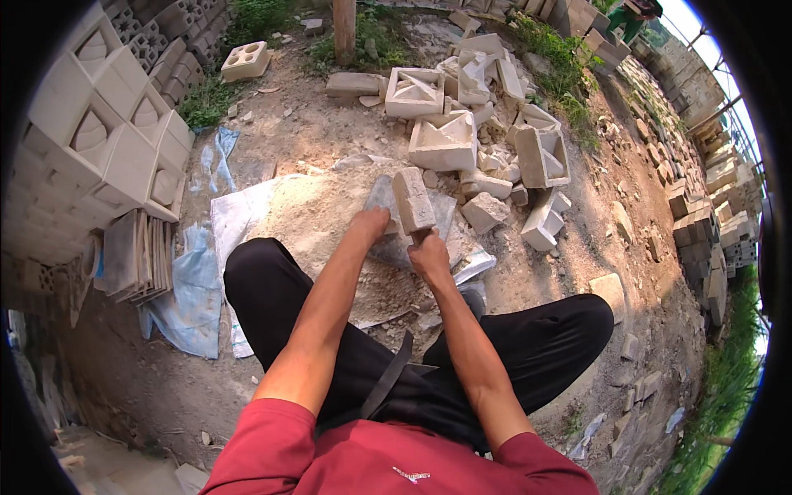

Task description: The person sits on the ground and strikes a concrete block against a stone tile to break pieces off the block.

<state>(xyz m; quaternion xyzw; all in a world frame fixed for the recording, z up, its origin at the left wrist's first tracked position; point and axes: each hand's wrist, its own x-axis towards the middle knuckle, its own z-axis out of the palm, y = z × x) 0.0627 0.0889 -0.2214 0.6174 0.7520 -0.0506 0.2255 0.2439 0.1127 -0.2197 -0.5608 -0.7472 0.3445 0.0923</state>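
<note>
My right hand [429, 254] is closed round the short dark handle of a dusty, pale block-headed mallet [412, 200]. Its head stands up in front of the fist, over a flat grey slab [443, 216]. Just to the left, my left hand [373, 221] is closed above the slab's left part. A small greyish bit shows at its fingers, too little to name. Beneath and left of the slab, pale crushed rubble [309, 210] lies heaped on a white sheet [235, 216].
Broken cream blocks [443, 142] are piled beyond my hands to the right. Stacked blocks [107, 140] form a wall at left, with thin boards [136, 256] and blue plastic [198, 289] below. A wooden post [345, 33] stands at the back. My bent legs flank the rubble.
</note>
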